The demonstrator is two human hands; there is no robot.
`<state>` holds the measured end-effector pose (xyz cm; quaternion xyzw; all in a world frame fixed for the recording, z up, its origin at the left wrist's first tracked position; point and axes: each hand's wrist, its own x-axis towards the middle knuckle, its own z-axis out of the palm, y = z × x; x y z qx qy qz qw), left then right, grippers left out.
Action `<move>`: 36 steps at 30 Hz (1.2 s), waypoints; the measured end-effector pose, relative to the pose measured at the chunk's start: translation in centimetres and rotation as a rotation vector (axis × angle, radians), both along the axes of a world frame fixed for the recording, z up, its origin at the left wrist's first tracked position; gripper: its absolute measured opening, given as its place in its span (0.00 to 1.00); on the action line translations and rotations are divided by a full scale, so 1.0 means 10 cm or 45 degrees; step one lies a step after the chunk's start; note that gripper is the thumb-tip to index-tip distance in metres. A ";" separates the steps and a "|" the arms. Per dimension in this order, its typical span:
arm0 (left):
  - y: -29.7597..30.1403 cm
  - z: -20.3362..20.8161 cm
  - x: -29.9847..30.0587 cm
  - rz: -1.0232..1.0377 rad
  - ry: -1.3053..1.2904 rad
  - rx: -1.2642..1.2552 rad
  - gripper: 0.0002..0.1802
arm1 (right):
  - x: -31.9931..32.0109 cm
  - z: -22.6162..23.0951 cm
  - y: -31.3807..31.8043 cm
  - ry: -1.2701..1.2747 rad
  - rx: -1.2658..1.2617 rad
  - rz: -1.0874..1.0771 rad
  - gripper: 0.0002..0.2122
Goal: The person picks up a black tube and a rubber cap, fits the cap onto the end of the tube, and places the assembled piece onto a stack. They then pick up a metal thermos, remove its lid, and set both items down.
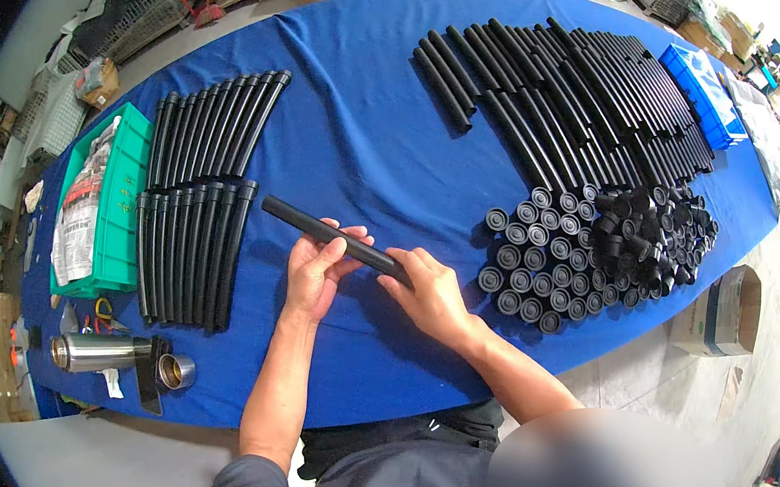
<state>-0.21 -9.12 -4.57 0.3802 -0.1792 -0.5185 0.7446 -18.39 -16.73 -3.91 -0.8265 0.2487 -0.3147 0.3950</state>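
Note:
A black plastic tube (292,216) is held at a slant above the blue cloth, its left end free and pointing away from me. My left hand (316,273) is closed around its middle, palm up, with the thumb bent toward the near side. At the tube's right end, my right hand (430,295) grips from above; its fingers hide that end, and I cannot tell whether a cap is on it. To the right stand many round black caps (533,283), some in rows, others heaped. Behind them lie plain black tubes (563,99) in layered rows.
Capped black tubes (219,125) lie in two rows at the left, beside a green crate (127,202) with newspaper. A steel flask (94,353) and a metal cup (176,371) are near the front left. A blue basket (705,97) sits far right; a cardboard box (732,310) is beyond the edge.

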 end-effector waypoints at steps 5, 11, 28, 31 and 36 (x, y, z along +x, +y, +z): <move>0.02 -0.09 0.05 -0.024 -0.049 -0.072 0.15 | 0.01 0.00 -0.05 0.007 -0.026 0.017 0.18; 0.02 -0.05 0.02 0.034 -0.030 -0.068 0.14 | 0.02 0.05 -0.04 0.005 0.035 -0.009 0.19; 0.05 -0.01 -0.05 0.191 -0.064 0.009 0.12 | 0.00 0.10 -0.03 -0.069 0.099 0.063 0.16; 0.03 -0.04 -0.06 0.216 -0.013 0.006 0.15 | -0.02 0.09 -0.03 -0.060 0.078 0.033 0.15; 0.01 -0.01 -0.07 0.188 0.003 -0.011 0.16 | -0.04 0.08 -0.06 -0.086 0.050 0.030 0.15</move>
